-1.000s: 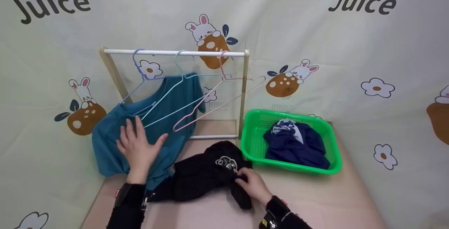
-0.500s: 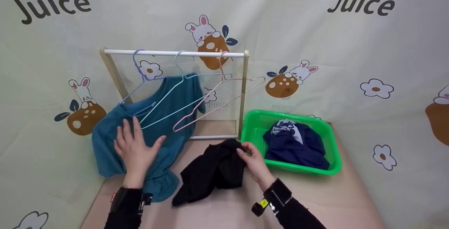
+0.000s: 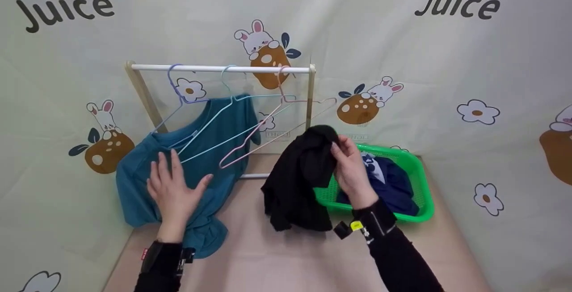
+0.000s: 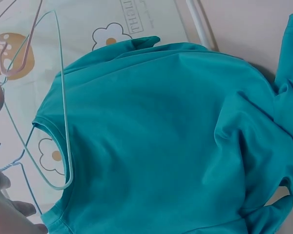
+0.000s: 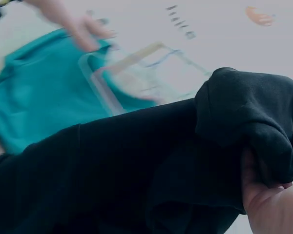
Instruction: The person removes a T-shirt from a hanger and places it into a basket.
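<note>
A bunched black garment hangs from my right hand, which pinches its upper edge between thumb and fingers in front of the green basket. In the right wrist view the black cloth drapes away to the left from the grip. My left hand is spread, fingers straight, over the front of a teal T-shirt. That shirt hangs on a purple hanger, its lower part slumped on the table. Close to the left fingertips is the lower corner of a mint-green hanger.
A small rack with a white rail carries the hangers, including a bare pink one. At the right stands a green basket holding a navy garment. A patterned cloth backdrop closes off the back and sides.
My right hand has lifted the black garment off the table and moved it up and to the right, partly covering the basket. The left hand stays nearly in place.
</note>
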`<state>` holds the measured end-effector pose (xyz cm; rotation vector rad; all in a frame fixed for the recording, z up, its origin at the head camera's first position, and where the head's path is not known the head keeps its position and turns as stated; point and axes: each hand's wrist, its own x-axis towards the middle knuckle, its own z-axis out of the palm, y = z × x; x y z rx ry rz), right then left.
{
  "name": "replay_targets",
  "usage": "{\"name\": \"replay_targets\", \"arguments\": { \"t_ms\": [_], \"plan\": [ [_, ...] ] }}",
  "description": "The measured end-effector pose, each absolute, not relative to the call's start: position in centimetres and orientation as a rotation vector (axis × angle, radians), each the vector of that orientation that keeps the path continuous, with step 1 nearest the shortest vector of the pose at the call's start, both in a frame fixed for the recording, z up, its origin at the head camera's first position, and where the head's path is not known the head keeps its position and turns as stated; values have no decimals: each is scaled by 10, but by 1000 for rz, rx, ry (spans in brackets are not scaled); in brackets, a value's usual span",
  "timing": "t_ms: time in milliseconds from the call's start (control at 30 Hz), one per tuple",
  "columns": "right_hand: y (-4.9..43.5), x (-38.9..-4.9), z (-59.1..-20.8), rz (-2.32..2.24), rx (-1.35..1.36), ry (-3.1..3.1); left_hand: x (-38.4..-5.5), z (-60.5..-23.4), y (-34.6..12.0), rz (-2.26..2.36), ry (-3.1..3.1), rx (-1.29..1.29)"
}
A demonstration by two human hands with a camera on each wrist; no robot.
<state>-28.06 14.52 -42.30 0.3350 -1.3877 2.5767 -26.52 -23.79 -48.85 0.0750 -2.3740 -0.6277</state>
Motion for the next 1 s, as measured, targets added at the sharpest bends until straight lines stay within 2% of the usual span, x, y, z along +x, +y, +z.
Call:
{"name": "replay_targets", "arguments": {
  "t_ms": [300,467,600,733,867,1000],
  "plan": [
    [189,-291,-349,2449,446,-1028,-261,-490,-240,-637,-2394,95],
    [209,-306,-344,2328,430,-1051,-260,-489,-244,-632,-2380,100],
    [222,-325,-371,2279,342,-1180,-258,-489,-248,-615,-2369,110],
    [234,-340,-417,2224,179,-1405,-258,-488,-250,-613,-2363,107],
    [245,-344,-465,2018,-11,-1808,-259,-487,-251,-626,-2360,98],
    [250,-341,-505,1775,-78,-2179,-262,-482,-254,-624,-2366,106]
  ]
}}
